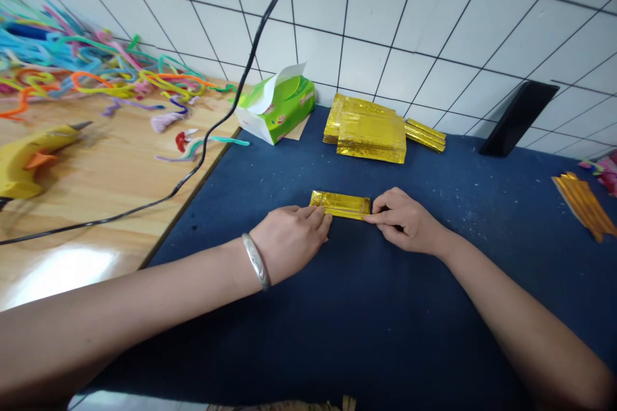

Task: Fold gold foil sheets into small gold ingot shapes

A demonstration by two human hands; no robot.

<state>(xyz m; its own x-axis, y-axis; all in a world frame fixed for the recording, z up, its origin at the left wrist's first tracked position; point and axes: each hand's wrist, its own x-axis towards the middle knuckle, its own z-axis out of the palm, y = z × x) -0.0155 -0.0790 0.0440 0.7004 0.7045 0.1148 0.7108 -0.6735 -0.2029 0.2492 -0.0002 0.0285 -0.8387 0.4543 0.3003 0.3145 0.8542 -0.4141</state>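
Note:
A folded piece of gold foil paper (344,202) lies lengthwise on the dark blue table cover. My left hand (293,237), with a silver bangle at the wrist, rests flat with its fingertips over the paper's left end. Those fingers are stretched out side by side, and the thumb is mostly hidden below them. At the opposite end, my right hand (402,219) is closed, its thumb and index finger on the lower right corner of the foil paper. The remaining fingers of that hand are curled.
Behind the hands sit stacked gold foil sheets (371,131), folded gold strips (425,135), a green tissue pack (284,106) and a black phone-like slab (520,117). Leftward are a yellow glue gun (36,157), pipe cleaners (96,70) and a hanging black cable (250,54). More gold strips (585,205) lie right.

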